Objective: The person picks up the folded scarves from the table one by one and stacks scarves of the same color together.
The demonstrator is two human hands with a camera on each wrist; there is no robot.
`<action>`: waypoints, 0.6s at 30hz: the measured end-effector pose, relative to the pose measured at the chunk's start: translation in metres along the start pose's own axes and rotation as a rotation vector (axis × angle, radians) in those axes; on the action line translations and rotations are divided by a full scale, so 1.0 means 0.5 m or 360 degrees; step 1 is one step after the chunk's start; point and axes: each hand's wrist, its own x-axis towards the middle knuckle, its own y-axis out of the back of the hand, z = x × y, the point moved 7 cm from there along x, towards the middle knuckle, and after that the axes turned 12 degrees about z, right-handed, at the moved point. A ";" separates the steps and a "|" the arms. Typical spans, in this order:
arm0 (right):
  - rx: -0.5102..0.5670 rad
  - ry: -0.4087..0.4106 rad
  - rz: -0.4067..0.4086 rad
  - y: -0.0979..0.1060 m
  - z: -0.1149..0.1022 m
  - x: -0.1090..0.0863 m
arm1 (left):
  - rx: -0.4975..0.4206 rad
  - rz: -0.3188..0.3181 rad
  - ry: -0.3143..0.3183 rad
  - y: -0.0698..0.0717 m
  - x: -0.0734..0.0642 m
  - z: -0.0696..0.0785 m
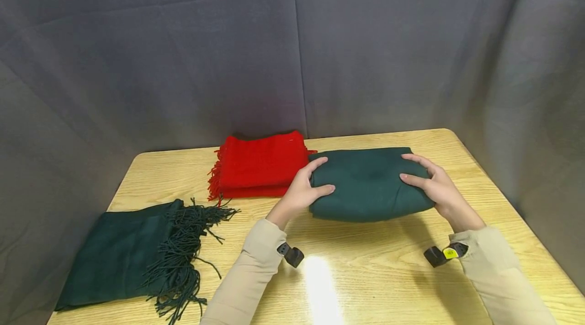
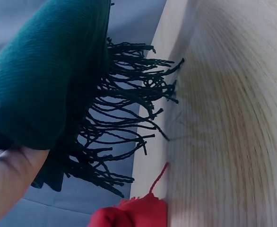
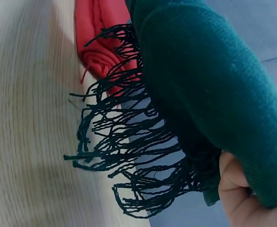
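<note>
A folded dark green scarf [image 1: 370,185] is held above the table between both hands, its fringe [image 3: 129,127] hanging underneath in the wrist views. My left hand [image 1: 303,188] grips its left end, thumb and fingers on the upper face. At the opposite end my right hand [image 1: 431,183] grips it the same way. Just left of the held scarf lies a folded red scarf [image 1: 262,162], fringed at its sides. Another dark green scarf [image 1: 123,254] lies flat at the table's front left, its long fringe [image 1: 183,259] spread to the right.
The light wooden table [image 1: 365,284] has rounded back corners. A grey curtain [image 1: 228,61] hangs behind it and along the sides. Each wrist wears a black strap with a small camera, such as the left wrist camera [image 1: 292,255].
</note>
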 end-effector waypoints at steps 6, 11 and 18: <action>0.0000 0.0083 -0.0014 -0.010 -0.012 -0.014 | 0.0005 -0.0022 -0.0050 0.010 -0.018 0.014; -0.0075 0.0134 0.0004 -0.019 -0.019 -0.025 | 0.0019 -0.0034 -0.0070 0.019 -0.031 0.022; -0.0054 0.0156 -0.0011 -0.027 -0.030 -0.040 | 0.0010 -0.0025 -0.0131 0.028 -0.045 0.035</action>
